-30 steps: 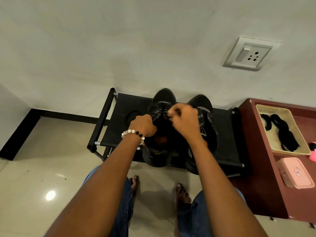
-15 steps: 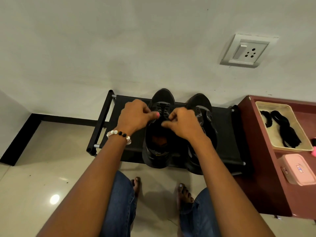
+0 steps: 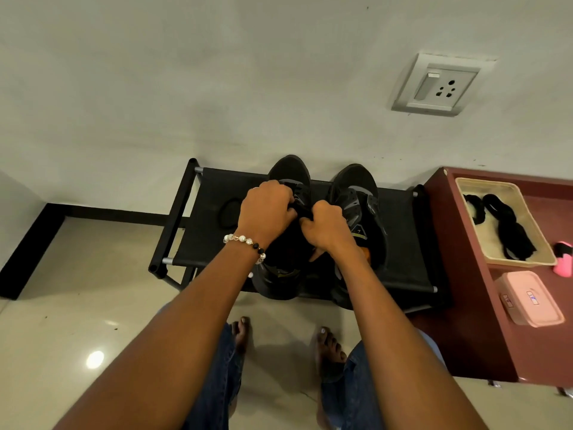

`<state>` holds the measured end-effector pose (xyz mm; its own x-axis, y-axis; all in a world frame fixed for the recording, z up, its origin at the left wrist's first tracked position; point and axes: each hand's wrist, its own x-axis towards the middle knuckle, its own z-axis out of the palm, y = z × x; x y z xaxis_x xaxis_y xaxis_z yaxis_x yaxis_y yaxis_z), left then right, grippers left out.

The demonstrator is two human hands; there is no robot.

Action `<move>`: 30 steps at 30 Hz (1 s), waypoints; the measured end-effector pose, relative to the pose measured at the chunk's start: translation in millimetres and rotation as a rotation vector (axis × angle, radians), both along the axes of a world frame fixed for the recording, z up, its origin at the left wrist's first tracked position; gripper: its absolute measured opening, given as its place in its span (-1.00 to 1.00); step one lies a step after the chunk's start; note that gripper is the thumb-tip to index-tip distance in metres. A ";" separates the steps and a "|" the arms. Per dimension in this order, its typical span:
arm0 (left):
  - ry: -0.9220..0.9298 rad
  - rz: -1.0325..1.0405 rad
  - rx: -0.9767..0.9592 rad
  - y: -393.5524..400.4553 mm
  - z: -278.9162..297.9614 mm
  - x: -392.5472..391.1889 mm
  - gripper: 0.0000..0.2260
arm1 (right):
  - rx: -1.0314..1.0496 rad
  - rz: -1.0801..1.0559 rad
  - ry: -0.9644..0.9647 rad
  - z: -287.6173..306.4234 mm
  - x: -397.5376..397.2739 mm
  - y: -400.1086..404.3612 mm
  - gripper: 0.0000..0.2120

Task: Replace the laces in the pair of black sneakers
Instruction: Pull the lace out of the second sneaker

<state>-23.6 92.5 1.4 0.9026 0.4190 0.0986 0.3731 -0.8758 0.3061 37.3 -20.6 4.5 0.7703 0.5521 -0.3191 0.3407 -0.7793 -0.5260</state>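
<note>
Both hands close on the black lace at the middle of the left black sneaker [image 3: 290,178], which lies on the black fabric shoe rack [image 3: 210,197], toe far, heel near. The left hand [image 3: 268,209] and right hand [image 3: 325,228] meet over its tongue; the right black sneaker [image 3: 356,187] sits just beside.

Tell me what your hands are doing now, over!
Left hand and right hand both pinch the lace on the left sneaker. Right sneaker untouched. Nothing blocking.
</note>
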 end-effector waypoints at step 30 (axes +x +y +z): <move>-0.117 0.161 -0.477 18.7 8.7 0.8 -0.73 | -0.065 0.002 0.025 -5.8 -14.4 4.4 -0.83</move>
<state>-22.8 111.1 10.1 0.8171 0.5751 -0.0408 0.4313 -0.5628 0.7052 22.8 -16.1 -1.3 0.7603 0.5315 -0.3734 0.3299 -0.8112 -0.4829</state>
